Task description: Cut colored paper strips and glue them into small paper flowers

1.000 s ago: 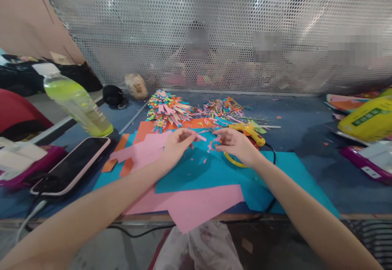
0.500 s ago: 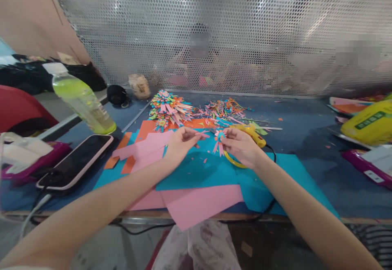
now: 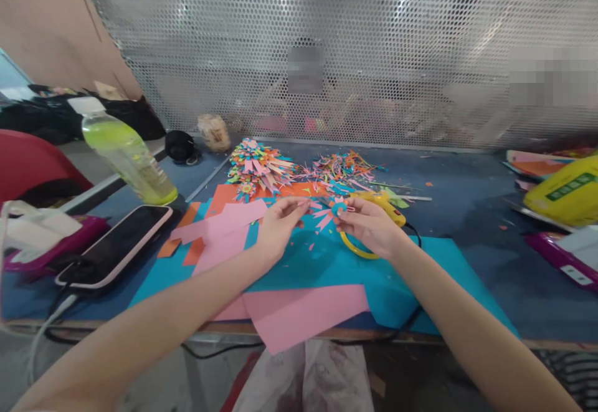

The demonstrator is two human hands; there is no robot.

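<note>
My left hand (image 3: 279, 224) pinches a thin pink paper strip (image 3: 304, 203) over the blue sheet (image 3: 327, 262). Just to its right, my right hand (image 3: 369, 225) pinches a small paper flower (image 3: 332, 210) with a blue centre and pink petals. The strip's tip sits close to the flower's petals. Both hands hover a little above the blue and pink sheets (image 3: 303, 312). A yellow glue gun (image 3: 380, 202) lies just behind my right hand, and a yellow ring (image 3: 355, 248) peeks out beneath it.
A pile of finished paper flowers (image 3: 256, 166) and colourful scraps (image 3: 343, 166) lies behind. A green drink bottle (image 3: 126, 153), a phone (image 3: 114, 247) and a purple case (image 3: 42, 240) sit left. A yellow bag (image 3: 563, 191) is right. Perforated metal screen (image 3: 327, 50) closes the back.
My right hand has lifted the small flower off the sheet and turned it up toward the strip. My left hand shifted slightly right with the pink strip.
</note>
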